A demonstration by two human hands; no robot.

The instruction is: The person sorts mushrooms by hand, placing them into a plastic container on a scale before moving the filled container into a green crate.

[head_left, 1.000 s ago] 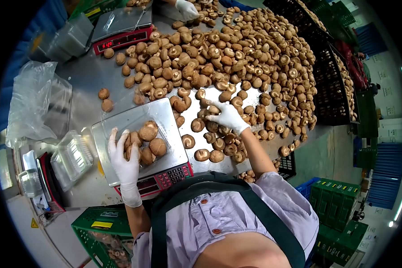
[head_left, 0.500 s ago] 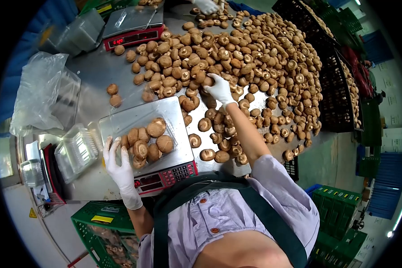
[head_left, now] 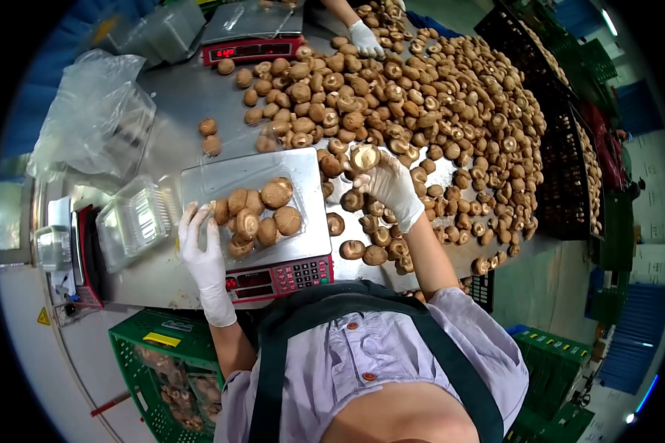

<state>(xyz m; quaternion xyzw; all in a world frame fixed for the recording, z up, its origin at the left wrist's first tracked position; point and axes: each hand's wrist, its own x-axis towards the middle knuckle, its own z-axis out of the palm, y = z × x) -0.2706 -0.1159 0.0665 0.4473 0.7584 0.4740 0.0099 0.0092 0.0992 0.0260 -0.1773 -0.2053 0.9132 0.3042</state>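
My gloved right hand (head_left: 389, 184) grips a brown mushroom (head_left: 364, 157), its pale underside facing up, just right of the scale. On the steel platform of the red scale (head_left: 222, 170) lies a clear plastic tray (head_left: 300, 193) with several mushrooms (head_left: 276, 192) in it. My gloved left hand (head_left: 199, 247) rests at the tray's left side, fingers stretched out and apart. Loose mushrooms (head_left: 380, 236) lie below my right hand on the table.
A large heap of mushrooms (head_left: 436, 96) covers the table's far right. Another person's gloved hand (head_left: 366, 38) reaches into it near a second scale (head_left: 251, 50). Empty clear trays (head_left: 134, 218) and a plastic bag (head_left: 81, 111) lie left. Black crates (head_left: 569, 162) stand right, a green crate (head_left: 162, 362) below.
My right hand has drawn back from the heap toward the scale, now with a mushroom turned underside up. My left hand stays by the tray. The other person's hand has shifted over the heap.
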